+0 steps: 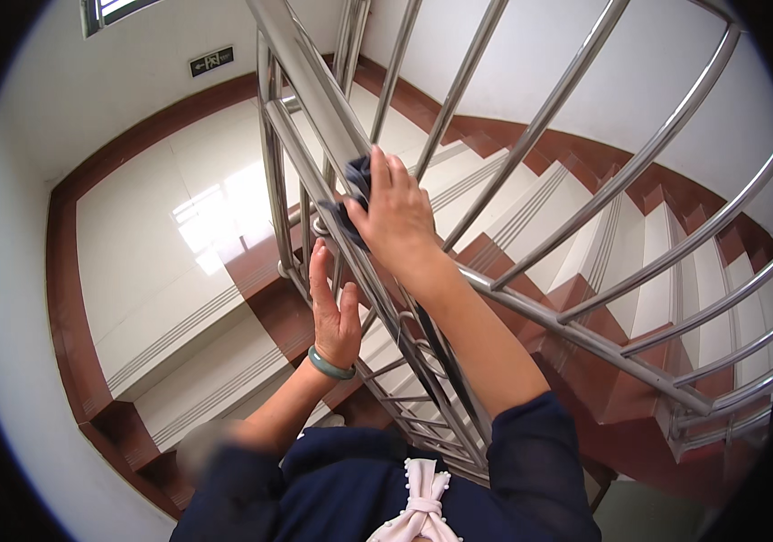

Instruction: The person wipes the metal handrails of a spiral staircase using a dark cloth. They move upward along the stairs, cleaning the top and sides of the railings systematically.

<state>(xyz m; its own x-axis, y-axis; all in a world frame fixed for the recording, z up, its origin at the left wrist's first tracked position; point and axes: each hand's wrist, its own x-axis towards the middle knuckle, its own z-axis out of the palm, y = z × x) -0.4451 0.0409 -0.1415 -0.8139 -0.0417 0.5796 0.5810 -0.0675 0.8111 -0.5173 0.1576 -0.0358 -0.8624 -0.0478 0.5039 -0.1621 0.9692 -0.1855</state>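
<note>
My right hand (pixel 396 210) presses a dark cloth (pixel 357 176) against the thick stainless-steel handrail (pixel 319 88) of the staircase, its fingers partly wrapped over the rail. Part of the cloth hangs out between thumb and fingers on the rail's left side. Lower and to the left, my left hand (pixel 334 311) is raised beside the railing with its fingers up and nothing in it. A green bangle (pixel 329 364) circles that wrist.
Metal balusters (pixel 529 142) fan out on the right, with tiled stairs (pixel 515 210) behind them. Stairs (pixel 203 386) with grooved edges lead to a shiny tiled landing (pixel 149 237) at left. An exit sign (pixel 211 61) is on the white wall above the landing.
</note>
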